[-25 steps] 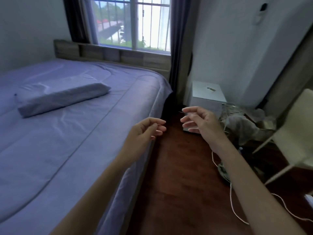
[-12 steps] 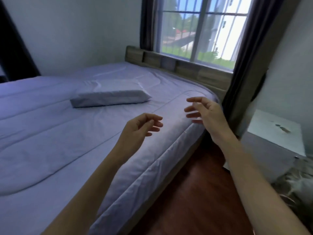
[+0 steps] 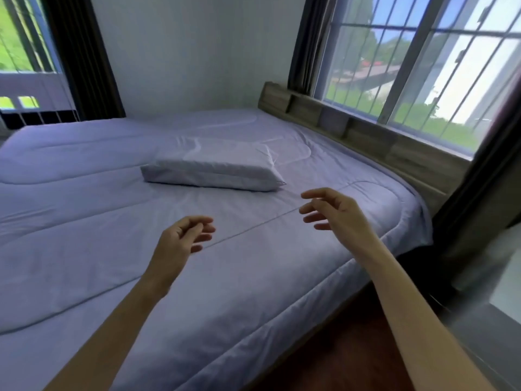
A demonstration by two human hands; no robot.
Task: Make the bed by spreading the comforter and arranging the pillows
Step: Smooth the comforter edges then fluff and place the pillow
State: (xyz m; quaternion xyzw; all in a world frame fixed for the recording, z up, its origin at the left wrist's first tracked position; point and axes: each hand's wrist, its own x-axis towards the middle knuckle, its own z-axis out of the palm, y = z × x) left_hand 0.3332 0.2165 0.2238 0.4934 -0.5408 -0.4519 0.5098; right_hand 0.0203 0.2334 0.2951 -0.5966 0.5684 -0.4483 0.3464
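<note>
Both hands hovering empty over the spread comforter (image 3: 112, 249).
The left hand (image 3: 180, 241) is hanging with fingers loosely curled and the right hand (image 3: 338, 215) with fingers spread, the two apart and gripping nothing. The comforter is lying flat up to the wooden headboard (image 3: 366, 136). One pillow (image 3: 214, 167) is lying on it beyond the hands, below the window (image 3: 423, 66).

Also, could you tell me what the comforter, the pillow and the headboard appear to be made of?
The comforter looks like a soft, matte fabric, likely padded: stitched quilting lines and fine wrinkles run across it. The pillow seems cased in similar smooth pale cloth, with creases and a seamed edge. The headboard looks like wood or wood-look laminate, matte, showing brown-grey grain.
</note>
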